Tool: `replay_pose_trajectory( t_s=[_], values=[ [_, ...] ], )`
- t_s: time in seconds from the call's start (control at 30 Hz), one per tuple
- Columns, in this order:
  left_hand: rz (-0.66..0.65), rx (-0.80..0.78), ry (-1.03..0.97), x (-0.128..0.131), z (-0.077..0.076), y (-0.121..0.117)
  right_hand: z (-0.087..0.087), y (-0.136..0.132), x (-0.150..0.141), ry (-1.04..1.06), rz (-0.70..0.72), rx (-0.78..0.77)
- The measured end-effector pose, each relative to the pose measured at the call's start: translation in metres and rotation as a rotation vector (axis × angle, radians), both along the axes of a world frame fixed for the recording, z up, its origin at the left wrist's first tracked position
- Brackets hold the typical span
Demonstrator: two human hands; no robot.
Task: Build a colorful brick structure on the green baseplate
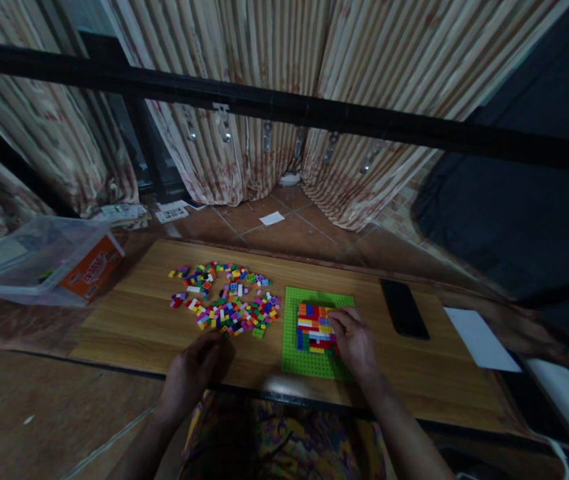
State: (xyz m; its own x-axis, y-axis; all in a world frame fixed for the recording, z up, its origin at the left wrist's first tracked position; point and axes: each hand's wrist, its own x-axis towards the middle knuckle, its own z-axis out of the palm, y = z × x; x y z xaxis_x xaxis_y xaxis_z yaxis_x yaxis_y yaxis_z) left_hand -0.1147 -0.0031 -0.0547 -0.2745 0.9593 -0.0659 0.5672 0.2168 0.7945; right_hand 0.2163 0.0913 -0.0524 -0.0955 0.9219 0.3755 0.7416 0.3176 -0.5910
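My right hand (357, 340) bends over the right side of a block of colourful toy bricks (314, 328), thumb and fingers pinched at its upper right corner. Whatever is between those fingertips is hidden. Rows of red, yellow, white, blue and green bricks make up the block, which sits on a green studded baseplate (291, 363). My left hand (189, 373) is at the table's near edge with its fingers curled closed, just below a loose pile of small bricks (234, 310). Shadow hides what it holds, if anything.
The wooden table (129, 320) also bears a black phone (404, 308) on the right. White paper (481, 338) lies at its right end. A clear plastic bin (39, 260) with an orange label stands at the left. A dark bar (284, 100) crosses beyond the table, before striped curtains (244, 60).
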Motion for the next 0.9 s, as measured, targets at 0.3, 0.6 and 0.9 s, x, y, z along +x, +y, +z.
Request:
replay_pose_trajectory(
  t_s=[0.3, 0.6, 0.9],
  values=[
    [-0.005, 0.018, 0.016, -0.001, -0.001, -0.001, -0.004, 0.002, 0.0, 0.007, 0.031, 0.045],
    [0.006, 0.024, 0.038, 0.003, 0.001, -0.003, -0.014, -0.007, 0.006, -0.217, 0.085, 0.1],
    [-0.006, 0.053, 0.032, 0.003, 0.001, -0.004, -0.013, -0.01, 0.001, -0.225, 0.086, 0.092]
  ],
)
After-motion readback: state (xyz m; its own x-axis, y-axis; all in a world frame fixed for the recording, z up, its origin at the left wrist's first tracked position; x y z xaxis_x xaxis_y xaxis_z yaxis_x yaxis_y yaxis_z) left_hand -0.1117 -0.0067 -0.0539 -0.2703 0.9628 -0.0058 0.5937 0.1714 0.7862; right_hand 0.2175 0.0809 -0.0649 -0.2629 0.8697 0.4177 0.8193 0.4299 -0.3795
